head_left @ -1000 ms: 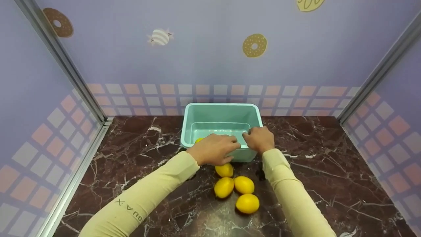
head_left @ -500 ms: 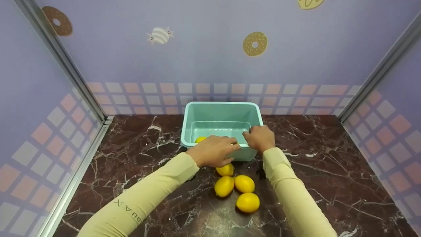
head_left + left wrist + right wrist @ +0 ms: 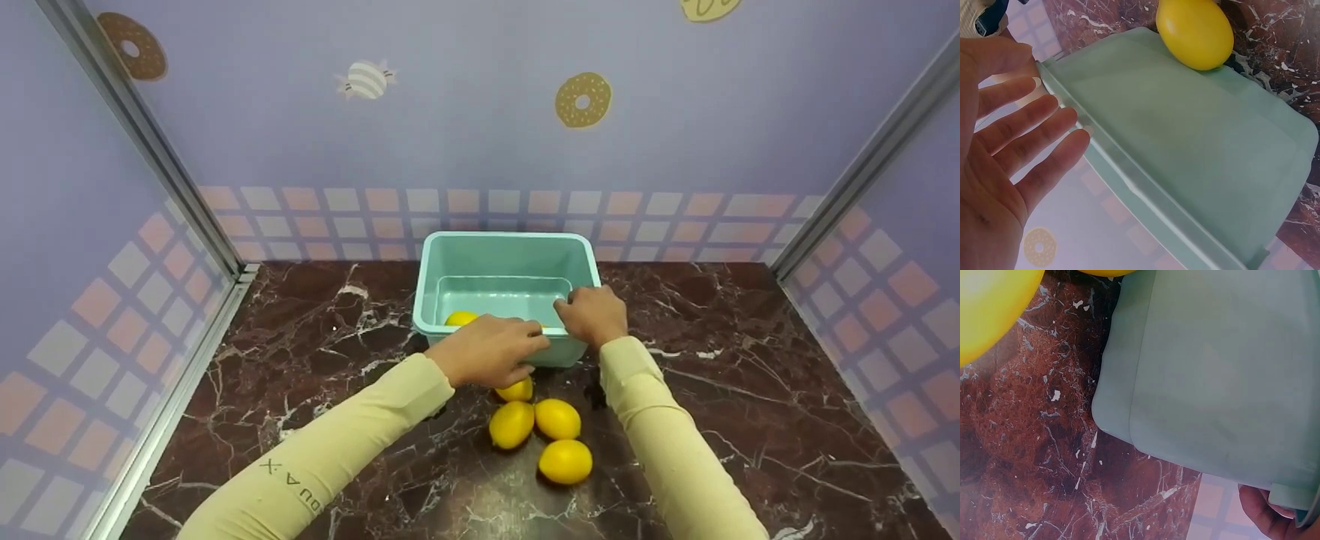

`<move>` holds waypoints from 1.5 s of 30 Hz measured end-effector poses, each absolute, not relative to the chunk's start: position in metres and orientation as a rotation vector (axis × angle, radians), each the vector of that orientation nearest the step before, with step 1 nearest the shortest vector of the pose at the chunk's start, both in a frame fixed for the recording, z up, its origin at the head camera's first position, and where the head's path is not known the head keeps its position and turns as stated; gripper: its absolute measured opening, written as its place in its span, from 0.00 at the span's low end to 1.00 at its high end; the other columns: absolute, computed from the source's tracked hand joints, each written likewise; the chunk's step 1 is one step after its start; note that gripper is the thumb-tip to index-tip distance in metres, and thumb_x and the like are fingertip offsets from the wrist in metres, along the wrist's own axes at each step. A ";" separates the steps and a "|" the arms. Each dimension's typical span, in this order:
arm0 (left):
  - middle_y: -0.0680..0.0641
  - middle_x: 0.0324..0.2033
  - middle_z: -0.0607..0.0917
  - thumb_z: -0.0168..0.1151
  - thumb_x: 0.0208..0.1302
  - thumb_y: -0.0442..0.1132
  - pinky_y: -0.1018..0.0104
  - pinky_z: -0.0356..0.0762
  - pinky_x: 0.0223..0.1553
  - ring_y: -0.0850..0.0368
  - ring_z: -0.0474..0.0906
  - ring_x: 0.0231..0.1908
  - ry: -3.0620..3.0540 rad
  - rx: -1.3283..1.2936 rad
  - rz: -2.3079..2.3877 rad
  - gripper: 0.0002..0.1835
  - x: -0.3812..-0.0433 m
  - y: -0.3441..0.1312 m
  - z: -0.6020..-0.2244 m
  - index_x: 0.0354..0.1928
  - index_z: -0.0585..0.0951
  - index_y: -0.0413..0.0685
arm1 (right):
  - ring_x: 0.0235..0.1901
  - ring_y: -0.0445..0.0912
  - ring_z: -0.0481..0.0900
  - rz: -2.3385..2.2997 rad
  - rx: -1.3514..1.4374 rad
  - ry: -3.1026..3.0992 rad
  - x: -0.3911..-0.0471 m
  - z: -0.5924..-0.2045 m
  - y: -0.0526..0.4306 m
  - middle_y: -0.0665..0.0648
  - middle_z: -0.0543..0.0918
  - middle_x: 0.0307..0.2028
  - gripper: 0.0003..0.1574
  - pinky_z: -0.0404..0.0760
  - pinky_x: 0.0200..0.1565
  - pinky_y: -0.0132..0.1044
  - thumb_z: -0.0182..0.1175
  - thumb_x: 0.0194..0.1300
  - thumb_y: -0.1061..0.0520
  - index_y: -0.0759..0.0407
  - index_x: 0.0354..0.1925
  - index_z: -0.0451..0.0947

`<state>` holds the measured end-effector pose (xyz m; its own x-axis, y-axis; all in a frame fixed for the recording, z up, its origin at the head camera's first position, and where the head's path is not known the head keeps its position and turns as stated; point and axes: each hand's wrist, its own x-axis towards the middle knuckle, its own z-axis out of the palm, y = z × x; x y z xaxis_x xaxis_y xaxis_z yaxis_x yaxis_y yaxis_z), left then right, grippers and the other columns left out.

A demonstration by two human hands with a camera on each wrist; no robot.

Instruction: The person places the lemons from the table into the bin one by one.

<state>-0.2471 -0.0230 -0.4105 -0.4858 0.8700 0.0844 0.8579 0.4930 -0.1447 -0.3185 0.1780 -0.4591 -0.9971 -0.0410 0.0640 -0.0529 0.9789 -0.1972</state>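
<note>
A pale green plastic bin [image 3: 510,241] stands near the back wall. My left hand [image 3: 491,349] is over its front rim, fingers loosely extended and holding nothing; in the left wrist view the fingertips [image 3: 1081,143] are right at the rim. My right hand [image 3: 596,316] grips the rim at the bin's right front corner, curled fingers [image 3: 1264,512] showing there in the right wrist view. Inside the bin a lemon [image 3: 460,319] lies at the front left, partly hidden by my left hand. A sliver of yellow shows past the left fingertips.
Several lemons lie on the dark red marbled table [image 3: 337,450] in front of the bin, among them a front lemon [image 3: 565,461] and a rear lemon [image 3: 516,388] partly under my left hand. Patterned walls [image 3: 480,150] enclose the back and both sides.
My left hand has shifted slightly down and back toward me, showing more of the lemon inside the bin. The yellow sliver has appeared beyond its fingertips. My right hand keeps its hold.
</note>
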 end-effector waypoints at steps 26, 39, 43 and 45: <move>0.53 0.40 0.77 0.55 0.58 0.47 0.62 0.77 0.30 0.59 0.74 0.32 -2.629 -1.504 0.065 0.12 -0.245 -0.025 -0.428 0.44 0.74 0.55 | 0.43 0.61 0.76 0.303 0.050 -3.094 -0.320 -0.461 0.179 0.63 0.82 0.37 0.30 0.75 0.40 0.57 0.41 0.62 0.37 0.56 0.25 0.79; 0.53 0.37 0.76 0.57 0.57 0.47 0.63 0.75 0.33 0.59 0.73 0.31 -2.625 -1.525 0.092 0.14 -0.244 -0.024 -0.437 0.46 0.75 0.55 | 0.38 0.60 0.77 0.296 0.070 -3.068 -0.321 -0.462 0.179 0.61 0.82 0.30 0.30 0.76 0.37 0.55 0.43 0.63 0.37 0.56 0.20 0.76; 0.53 0.39 0.76 0.58 0.57 0.47 0.63 0.76 0.36 0.59 0.74 0.34 -2.639 -1.532 0.107 0.15 -0.244 -0.024 -0.440 0.47 0.75 0.55 | 0.40 0.60 0.77 0.299 0.070 -3.072 -0.321 -0.462 0.179 0.62 0.83 0.33 0.31 0.76 0.39 0.56 0.42 0.62 0.37 0.57 0.23 0.78; 0.53 0.39 0.76 0.59 0.56 0.47 0.63 0.76 0.36 0.59 0.74 0.34 -2.635 -1.533 0.109 0.16 -0.245 -0.024 -0.441 0.46 0.75 0.55 | 0.40 0.60 0.77 0.302 0.069 -3.073 -0.321 -0.461 0.179 0.62 0.83 0.33 0.31 0.76 0.38 0.56 0.42 0.62 0.37 0.56 0.22 0.78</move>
